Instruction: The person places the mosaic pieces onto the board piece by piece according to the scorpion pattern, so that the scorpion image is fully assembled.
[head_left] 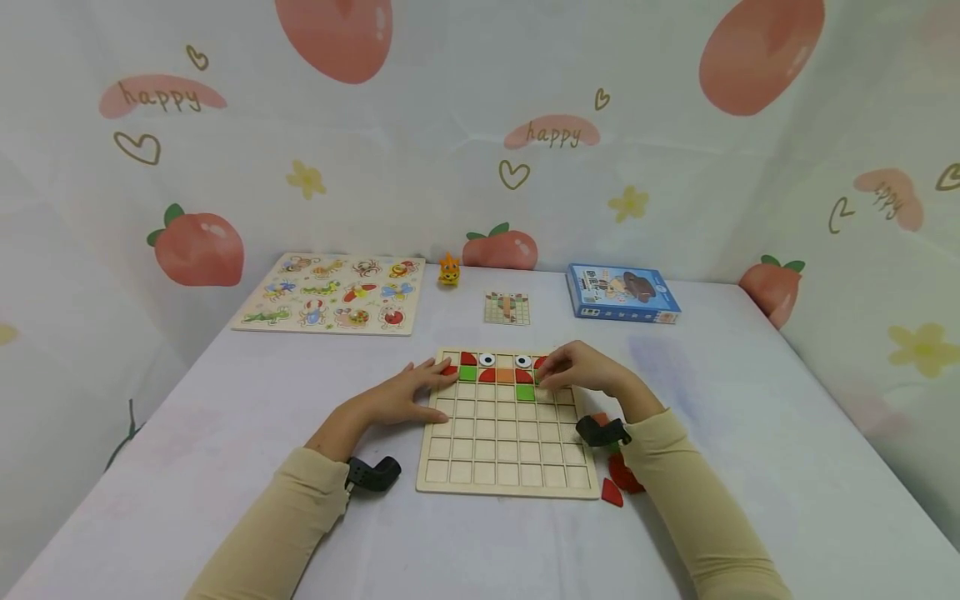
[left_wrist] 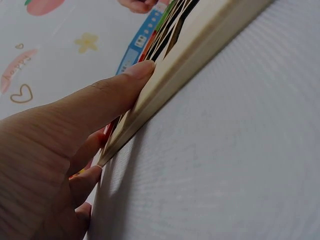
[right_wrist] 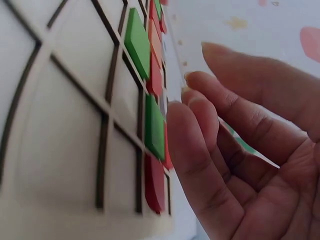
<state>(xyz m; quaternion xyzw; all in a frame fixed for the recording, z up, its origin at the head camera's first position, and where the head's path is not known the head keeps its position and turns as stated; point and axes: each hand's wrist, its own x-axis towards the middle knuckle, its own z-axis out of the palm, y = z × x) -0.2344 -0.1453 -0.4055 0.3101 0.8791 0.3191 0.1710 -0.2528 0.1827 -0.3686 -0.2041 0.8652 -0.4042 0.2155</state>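
Observation:
A wooden grid board (head_left: 487,433) lies on the table, with colored pieces in its upper rows. My left hand (head_left: 397,393) rests on its left edge, thumb (left_wrist: 120,87) on the rim and fingers spread. Over the upper right cells hovers my right hand (head_left: 581,368), its fingers loosely bent and no piece visible between them. Close to its fingertips are a green square (right_wrist: 155,127) and a red rounded piece (right_wrist: 155,185) set in the grid. Another green square (head_left: 526,392) sits one row lower. Two eye pieces (head_left: 487,360) and an orange square (head_left: 506,376) lie between red pieces.
Loose red pieces (head_left: 612,492) lie right of the board, partly under the right forearm. Farther back are an insect puzzle board (head_left: 345,292), a small orange toy (head_left: 448,271), a pattern card (head_left: 507,307) and a blue box (head_left: 622,292). A printed curtain hangs behind.

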